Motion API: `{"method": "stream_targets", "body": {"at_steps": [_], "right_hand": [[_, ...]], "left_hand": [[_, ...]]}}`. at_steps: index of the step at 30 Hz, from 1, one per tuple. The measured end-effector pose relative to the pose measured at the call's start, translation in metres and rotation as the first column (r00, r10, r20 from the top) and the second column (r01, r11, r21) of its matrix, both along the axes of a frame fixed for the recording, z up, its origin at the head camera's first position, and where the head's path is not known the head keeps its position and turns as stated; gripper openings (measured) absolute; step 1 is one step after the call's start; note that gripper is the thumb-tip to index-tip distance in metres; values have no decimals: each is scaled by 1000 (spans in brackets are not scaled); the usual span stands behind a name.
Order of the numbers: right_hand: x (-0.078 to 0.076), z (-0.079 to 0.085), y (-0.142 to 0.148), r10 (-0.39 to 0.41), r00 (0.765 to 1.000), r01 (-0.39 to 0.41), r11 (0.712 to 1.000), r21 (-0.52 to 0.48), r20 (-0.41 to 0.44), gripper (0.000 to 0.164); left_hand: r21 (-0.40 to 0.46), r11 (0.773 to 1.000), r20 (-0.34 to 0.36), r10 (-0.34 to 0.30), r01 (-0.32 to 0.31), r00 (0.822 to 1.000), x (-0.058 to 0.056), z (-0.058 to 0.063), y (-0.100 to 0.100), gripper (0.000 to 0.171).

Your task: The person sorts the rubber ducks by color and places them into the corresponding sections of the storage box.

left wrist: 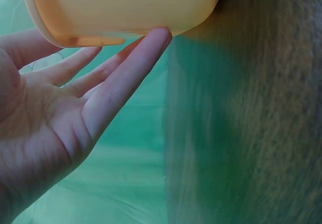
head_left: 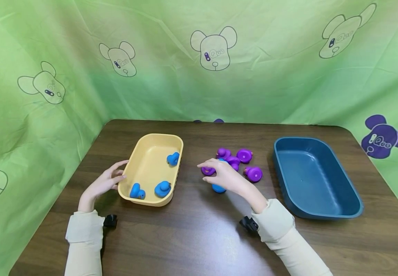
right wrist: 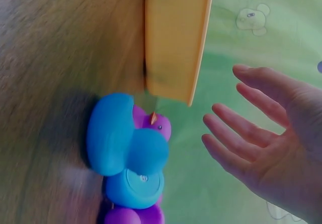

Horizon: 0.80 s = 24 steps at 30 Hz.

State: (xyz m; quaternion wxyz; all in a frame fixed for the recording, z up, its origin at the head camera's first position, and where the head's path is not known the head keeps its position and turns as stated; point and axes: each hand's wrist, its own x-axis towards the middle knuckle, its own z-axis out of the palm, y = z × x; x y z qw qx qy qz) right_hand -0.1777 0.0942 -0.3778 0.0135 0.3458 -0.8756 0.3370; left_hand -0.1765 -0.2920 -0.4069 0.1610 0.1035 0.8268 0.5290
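Observation:
My left hand [head_left: 103, 184] touches the left wall of a yellow tub [head_left: 150, 153], its fingers extended along the side. The left wrist view shows these fingers [left wrist: 126, 78] fairly straight against the tub. Three blue rubber ducks [head_left: 162, 189] lie inside. My right hand [head_left: 224, 176] hovers over a cluster of ducks on the table, with nothing in its spread fingers. Below it are a blue rubber duck [right wrist: 108, 136] and another blue duck [right wrist: 135, 189], one showing its flat base. Several purple rubber ducks [head_left: 253, 174] lie around them, some partly hidden by the hand.
A dark blue tub [head_left: 318, 180] stands on the right of the brown wooden table [head_left: 185, 245]. Green cloth [head_left: 164, 96] printed with cartoon heads hangs behind and beside the table. Bare wood separates the yellow tub from the duck cluster.

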Motion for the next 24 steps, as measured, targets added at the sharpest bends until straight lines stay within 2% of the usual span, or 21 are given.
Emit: {"method": "stream_targets", "body": {"at_steps": [5, 11, 24], "right_hand": [[2, -2, 8, -18, 1000, 18, 1000, 26, -2, 33], [3, -5, 16, -10, 1000, 10, 1000, 9, 0, 34], [5, -4, 32, -48, 991, 43, 998, 46, 127, 35]], "left_hand": [[-1, 1000, -2, -2, 2, 1000, -1, -1, 0, 53], [-7, 1000, -3, 4, -4, 1000, -1, -1, -1, 54], [-26, 1000, 16, 19, -18, 1000, 0, 3, 0, 54]]}}
